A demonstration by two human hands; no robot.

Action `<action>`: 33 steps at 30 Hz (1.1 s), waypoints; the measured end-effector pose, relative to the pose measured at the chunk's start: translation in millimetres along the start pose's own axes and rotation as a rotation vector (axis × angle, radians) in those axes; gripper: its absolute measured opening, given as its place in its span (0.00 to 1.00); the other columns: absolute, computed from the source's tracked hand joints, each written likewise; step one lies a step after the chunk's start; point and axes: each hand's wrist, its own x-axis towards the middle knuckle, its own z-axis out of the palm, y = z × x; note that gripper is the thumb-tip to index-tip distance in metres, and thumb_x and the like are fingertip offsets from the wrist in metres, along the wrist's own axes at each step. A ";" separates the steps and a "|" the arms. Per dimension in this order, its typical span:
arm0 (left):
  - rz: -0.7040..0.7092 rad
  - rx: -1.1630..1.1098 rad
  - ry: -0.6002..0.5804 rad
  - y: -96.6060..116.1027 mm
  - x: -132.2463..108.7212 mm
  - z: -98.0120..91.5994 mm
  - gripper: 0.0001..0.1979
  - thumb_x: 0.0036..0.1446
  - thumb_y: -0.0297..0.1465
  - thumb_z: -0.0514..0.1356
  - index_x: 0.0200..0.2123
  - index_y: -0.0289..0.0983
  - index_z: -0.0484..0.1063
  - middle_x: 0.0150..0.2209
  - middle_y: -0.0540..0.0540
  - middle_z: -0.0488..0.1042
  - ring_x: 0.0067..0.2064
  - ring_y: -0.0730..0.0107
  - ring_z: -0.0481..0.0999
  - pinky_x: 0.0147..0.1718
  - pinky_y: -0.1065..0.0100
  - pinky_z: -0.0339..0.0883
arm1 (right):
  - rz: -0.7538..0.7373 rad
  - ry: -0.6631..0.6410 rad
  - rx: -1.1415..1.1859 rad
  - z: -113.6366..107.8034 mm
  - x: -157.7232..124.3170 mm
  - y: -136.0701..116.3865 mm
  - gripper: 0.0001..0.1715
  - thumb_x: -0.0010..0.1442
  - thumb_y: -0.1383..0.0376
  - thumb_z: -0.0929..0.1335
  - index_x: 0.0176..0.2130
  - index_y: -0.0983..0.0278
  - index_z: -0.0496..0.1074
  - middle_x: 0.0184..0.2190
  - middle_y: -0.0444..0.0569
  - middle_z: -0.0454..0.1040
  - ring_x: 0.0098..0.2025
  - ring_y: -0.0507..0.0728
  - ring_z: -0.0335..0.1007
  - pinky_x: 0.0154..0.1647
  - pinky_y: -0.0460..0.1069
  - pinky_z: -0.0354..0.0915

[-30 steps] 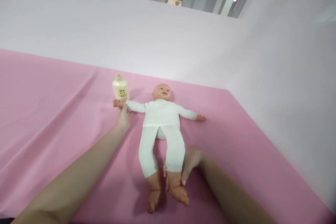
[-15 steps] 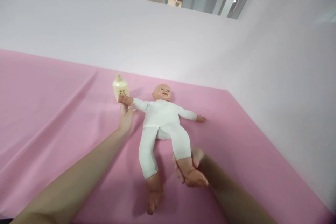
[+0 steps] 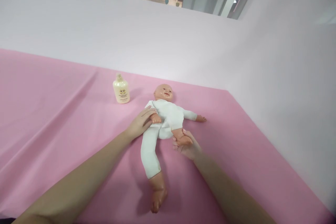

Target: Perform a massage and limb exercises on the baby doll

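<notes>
— Where is the doll?

— The doll [image 3: 168, 113] lies on its back between the two hands, face up, with its head on the far side of both grips. It wears a white suit.

— What does the left hand have?

— The left hand [image 3: 140, 124] is closed on the doll's near arm. The fingers lie over the sleeve and the thumb sits under it. That arm is folded in across the chest, and the doll's small fist pokes out just past the fingertips.

— And the right hand?

— The right hand [image 3: 187, 147] is clamped on one bare foot. The palm is turned up beneath the sole and the thumb is pressed over the top. That leg is bent, with the knee pushed toward the belly, so the foot sits just beside the left hand's grip, with the hip between them.

— And the other limbs?

— The free leg runs straight back from the left hand's grip toward the person, with its bare foot nearest the camera. The free arm stretches out flat beyond the right hand, away from the body, and neither hand touches it.

— What lies around them?

— A cream bottle [image 3: 121, 91] stands upright beyond the left hand, on the outer side of it, clear of both doll and fingers. Everything rests on a pink cloth [image 3: 52, 112], creased on the left hand's side. A white wall [image 3: 157, 42] rises past the doll's head.
</notes>
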 end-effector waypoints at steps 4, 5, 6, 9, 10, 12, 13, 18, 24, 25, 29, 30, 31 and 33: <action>0.000 -0.054 0.029 3.2 -0.5 -1.3 0.20 0.62 0.37 0.59 0.57 0.43 0.70 0.60 0.40 0.71 0.67 0.52 0.64 0.68 0.46 0.55 | 0.031 -0.083 -0.139 2.0 -4.5 1.5 0.18 0.62 0.52 0.70 0.41 0.64 0.73 0.32 0.46 0.76 0.31 0.51 0.71 0.33 0.47 0.68; -0.020 -0.081 0.056 4.1 -0.5 -1.6 0.20 0.62 0.37 0.60 0.57 0.43 0.69 0.60 0.40 0.72 0.66 0.52 0.65 0.67 0.47 0.56 | 0.025 -0.101 -0.161 2.5 -5.8 1.2 0.18 0.61 0.51 0.70 0.41 0.64 0.73 0.33 0.47 0.76 0.32 0.52 0.71 0.34 0.47 0.68; -0.055 -0.117 0.100 4.8 -0.1 -1.8 0.20 0.62 0.37 0.60 0.57 0.43 0.69 0.59 0.41 0.72 0.65 0.53 0.67 0.67 0.48 0.57 | 0.009 -0.120 -0.180 2.7 -7.2 1.0 0.19 0.60 0.51 0.71 0.40 0.64 0.73 0.33 0.47 0.77 0.33 0.52 0.72 0.35 0.48 0.68; -0.196 -0.300 0.326 4.9 3.1 -2.5 0.21 0.60 0.38 0.64 0.55 0.41 0.68 0.58 0.41 0.72 0.61 0.56 0.71 0.64 0.51 0.62 | 0.011 -0.229 -0.240 -1.0 -11.5 1.1 0.25 0.54 0.49 0.74 0.40 0.66 0.75 0.33 0.50 0.78 0.33 0.54 0.73 0.36 0.50 0.68; -0.235 -0.384 0.415 4.3 4.9 -3.0 0.21 0.59 0.38 0.65 0.54 0.41 0.68 0.57 0.41 0.72 0.60 0.57 0.71 0.63 0.53 0.63 | 0.042 -0.286 -0.253 -3.4 -13.0 1.4 0.27 0.52 0.48 0.75 0.41 0.67 0.76 0.33 0.50 0.79 0.32 0.54 0.74 0.36 0.50 0.68; -0.296 -0.569 0.569 2.5 8.8 -5.0 0.23 0.58 0.38 0.67 0.54 0.43 0.67 0.58 0.42 0.71 0.60 0.59 0.71 0.60 0.56 0.67 | 0.139 -0.415 -0.264 -7.8 -15.4 1.6 0.32 0.48 0.48 0.77 0.44 0.68 0.76 0.34 0.52 0.80 0.33 0.56 0.75 0.37 0.50 0.69; -0.325 -0.659 0.628 1.3 10.6 -6.5 0.23 0.58 0.38 0.67 0.55 0.45 0.67 0.59 0.43 0.70 0.60 0.60 0.71 0.59 0.58 0.68 | 0.194 -0.485 -0.262 -9.0 -16.0 1.2 0.34 0.47 0.48 0.77 0.45 0.68 0.76 0.35 0.53 0.81 0.33 0.56 0.76 0.37 0.50 0.69; -0.549 -1.058 0.838 -9.4 16.2 -15.7 0.15 0.68 0.37 0.58 0.56 0.49 0.65 0.59 0.45 0.71 0.58 0.61 0.74 0.52 0.59 0.75 | 0.545 -0.834 -0.439 0.2 -10.9 -9.7 0.30 0.48 0.53 0.79 0.44 0.71 0.77 0.39 0.57 0.82 0.41 0.61 0.80 0.41 0.51 0.73; -0.733 -1.171 0.935 -24.7 18.2 -19.5 0.13 0.72 0.38 0.50 0.52 0.40 0.69 0.55 0.41 0.75 0.57 0.61 0.75 0.53 0.60 0.74 | 0.683 -0.908 -0.696 3.0 -1.5 -19.0 0.25 0.52 0.57 0.79 0.45 0.70 0.79 0.43 0.53 0.81 0.45 0.58 0.79 0.41 0.46 0.73; -0.723 -1.169 0.934 -25.4 18.2 -19.2 0.13 0.72 0.38 0.51 0.51 0.41 0.70 0.55 0.42 0.75 0.56 0.62 0.76 0.52 0.60 0.74 | 0.677 -0.898 -0.707 1.4 -1.0 -18.6 0.26 0.51 0.57 0.79 0.45 0.70 0.79 0.43 0.53 0.81 0.44 0.57 0.79 0.40 0.46 0.73; -0.691 -1.144 0.925 -24.8 17.3 -18.1 0.12 0.71 0.40 0.52 0.49 0.42 0.70 0.57 0.42 0.73 0.55 0.62 0.77 0.50 0.61 0.75 | 0.678 -0.877 -0.703 -3.2 -1.4 -13.6 0.29 0.48 0.56 0.80 0.45 0.70 0.79 0.40 0.52 0.82 0.40 0.57 0.79 0.41 0.48 0.73; -0.677 -1.130 0.920 -24.1 17.0 -17.8 0.12 0.71 0.40 0.53 0.50 0.42 0.70 0.58 0.42 0.73 0.55 0.62 0.77 0.50 0.61 0.75 | 0.690 -0.881 -0.681 -4.5 -2.0 -11.4 0.29 0.48 0.55 0.80 0.45 0.70 0.79 0.39 0.52 0.82 0.41 0.57 0.79 0.42 0.48 0.73; -0.656 -1.108 0.909 -23.1 16.8 -17.5 0.12 0.70 0.41 0.54 0.50 0.43 0.69 0.58 0.42 0.72 0.55 0.62 0.76 0.50 0.61 0.75 | 0.696 -0.888 -0.644 -6.4 -2.5 -8.9 0.29 0.49 0.55 0.80 0.45 0.70 0.78 0.39 0.54 0.82 0.41 0.58 0.80 0.42 0.49 0.73; -0.580 -1.030 0.866 -20.3 16.2 -16.1 0.14 0.68 0.42 0.57 0.53 0.47 0.67 0.59 0.43 0.71 0.56 0.62 0.76 0.50 0.60 0.75 | 0.686 -0.919 -0.519 -13.0 -3.2 -2.9 0.30 0.48 0.55 0.80 0.45 0.71 0.77 0.40 0.57 0.82 0.43 0.61 0.80 0.41 0.50 0.73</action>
